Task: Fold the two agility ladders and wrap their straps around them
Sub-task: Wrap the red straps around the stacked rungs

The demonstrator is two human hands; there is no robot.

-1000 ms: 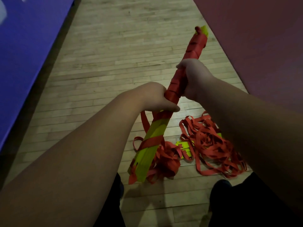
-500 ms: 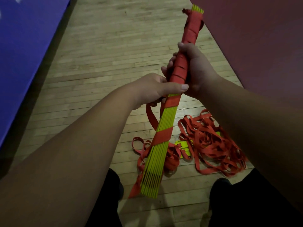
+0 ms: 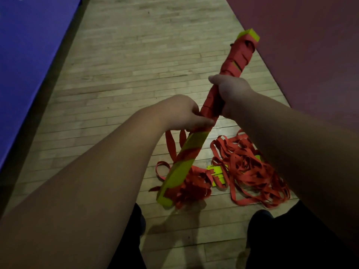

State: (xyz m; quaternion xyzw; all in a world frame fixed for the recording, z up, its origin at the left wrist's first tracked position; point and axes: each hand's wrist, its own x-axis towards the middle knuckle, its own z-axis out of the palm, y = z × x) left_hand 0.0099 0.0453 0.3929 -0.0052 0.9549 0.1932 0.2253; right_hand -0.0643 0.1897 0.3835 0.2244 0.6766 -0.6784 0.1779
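Note:
I hold a folded agility ladder (image 3: pixel 181 167), a bundle of yellow-green rungs, slanting from lower left to upper right above the floor. Red strap is wound tightly round its upper half (image 3: pixel 236 61) and loosely round the lower half. My right hand (image 3: pixel 231 92) grips the wrapped part near the middle. Just below it, my left hand (image 3: pixel 186 115) holds the bundle and the red strap, thumb across the front. Loose strap (image 3: pixel 171 144) hangs from there and bunches at the bundle's lower end. The second ladder (image 3: pixel 250 167) lies on the floor as a tangle of red strap with yellow rungs showing.
The wooden floor (image 3: pixel 136 65) runs ahead between a blue mat (image 3: pixel 29 45) on the left and a dark red mat (image 3: pixel 310 45) on the right. My dark-clothed legs (image 3: pixel 291 239) are at the bottom edge, close to the tangled ladder.
The bundle turned in my hands, edge-on half a second ago, now showing its flat face. Its top end swung lower and to the right. Both hands kept their hold near the middle.

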